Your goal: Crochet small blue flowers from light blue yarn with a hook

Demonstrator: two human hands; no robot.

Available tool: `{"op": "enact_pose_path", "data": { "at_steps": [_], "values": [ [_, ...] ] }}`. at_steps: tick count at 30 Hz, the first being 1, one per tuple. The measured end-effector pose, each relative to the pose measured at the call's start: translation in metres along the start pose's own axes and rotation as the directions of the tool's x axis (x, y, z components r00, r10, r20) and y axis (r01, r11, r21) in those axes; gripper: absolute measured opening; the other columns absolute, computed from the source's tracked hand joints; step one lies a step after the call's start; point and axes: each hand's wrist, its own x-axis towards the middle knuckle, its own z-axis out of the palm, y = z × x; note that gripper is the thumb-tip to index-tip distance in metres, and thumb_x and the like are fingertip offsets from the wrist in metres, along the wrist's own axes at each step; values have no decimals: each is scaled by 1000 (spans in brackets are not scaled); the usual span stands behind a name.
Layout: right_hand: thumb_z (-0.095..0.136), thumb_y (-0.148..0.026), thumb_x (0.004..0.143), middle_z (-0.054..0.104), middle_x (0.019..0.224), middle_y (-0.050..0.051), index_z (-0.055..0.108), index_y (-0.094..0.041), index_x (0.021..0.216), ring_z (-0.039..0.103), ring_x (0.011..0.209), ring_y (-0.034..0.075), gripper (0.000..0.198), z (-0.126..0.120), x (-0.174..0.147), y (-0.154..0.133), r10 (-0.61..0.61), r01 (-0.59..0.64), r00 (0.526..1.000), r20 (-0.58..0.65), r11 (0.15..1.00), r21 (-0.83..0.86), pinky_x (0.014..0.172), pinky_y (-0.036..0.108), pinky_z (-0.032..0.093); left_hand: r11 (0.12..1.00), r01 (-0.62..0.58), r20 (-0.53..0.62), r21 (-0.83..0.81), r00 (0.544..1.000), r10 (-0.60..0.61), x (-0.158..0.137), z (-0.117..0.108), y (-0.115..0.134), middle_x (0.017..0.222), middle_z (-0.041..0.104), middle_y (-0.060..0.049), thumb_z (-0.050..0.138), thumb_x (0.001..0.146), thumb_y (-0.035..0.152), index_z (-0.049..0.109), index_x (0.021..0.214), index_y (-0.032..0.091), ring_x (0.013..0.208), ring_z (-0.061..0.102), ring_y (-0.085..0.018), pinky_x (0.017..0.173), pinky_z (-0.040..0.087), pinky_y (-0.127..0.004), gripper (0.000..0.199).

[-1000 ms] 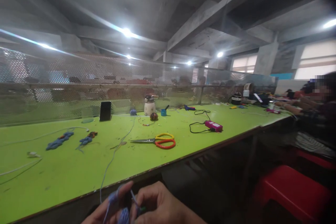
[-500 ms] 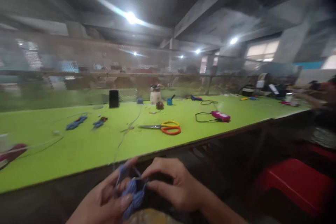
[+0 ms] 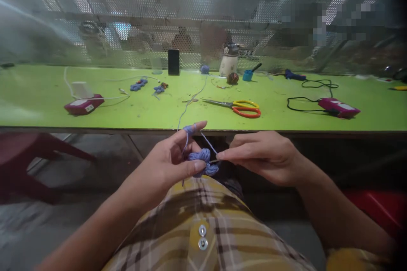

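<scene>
Over my lap, my left hand [image 3: 173, 159] pinches a small blue-purple crochet piece [image 3: 203, 161] between thumb and fingers. The working yarn [image 3: 182, 115] wraps round its raised index finger and runs up over the table edge to a small yarn ball [image 3: 204, 69] at the back. My right hand [image 3: 265, 156] is closed on a thin metal crochet hook [image 3: 215, 161], whose tip meets the right side of the piece. A strand stretches from the left index finger to the hook near my right fingertips. Most of the hook is hidden in the right hand.
Scissors [image 3: 244, 108] with yellow and orange handles lie on the green table [image 3: 152, 112]. Around them are two crocheted pieces [image 3: 139, 84], a phone [image 3: 173, 62], a jug [image 3: 228, 61], a blue pot [image 3: 247, 75] and two magenta boxes [image 3: 339, 108] with cords. Stools stand below.
My view has tilted down and turned, so the lap and both forearms show. The right hand has drawn a little away from the crochet piece, which the left hand still holds.
</scene>
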Motion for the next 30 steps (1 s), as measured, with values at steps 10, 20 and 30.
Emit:
{"op": "enact_pose_path", "data": {
  "at_steps": [10, 20, 30],
  "values": [
    [46, -15, 98, 62, 88, 3, 69, -22, 121, 57, 74, 10, 33, -11, 2, -8, -51, 68, 991, 120, 988, -139, 65, 21, 44, 998, -50, 31, 42, 998, 49, -3, 1, 2, 81, 58, 3, 76, 78, 13, 59, 133, 26, 76, 57, -11, 71, 43, -25, 59],
    [47, -14, 98, 62, 86, 3, 70, -22, 119, 54, 71, 10, 32, -9, -2, -17, -58, 94, 990, 130, 952, -291, 64, 20, 43, 1000, 10, 25, 4, 1000, -10, -3, 2, 0, 79, 59, 2, 77, 76, 14, 62, 129, 23, 71, 57, -11, 65, 43, -24, 55],
    [48, -15, 98, 63, 88, 4, 68, -22, 119, 53, 72, 11, 31, -6, -4, -16, -50, 91, 990, 131, 940, -330, 63, 22, 41, 995, 51, 5, -86, 999, -51, -1, 4, 0, 75, 60, 3, 78, 71, 10, 66, 122, 18, 68, 56, -11, 64, 40, -25, 53]
  ]
}}
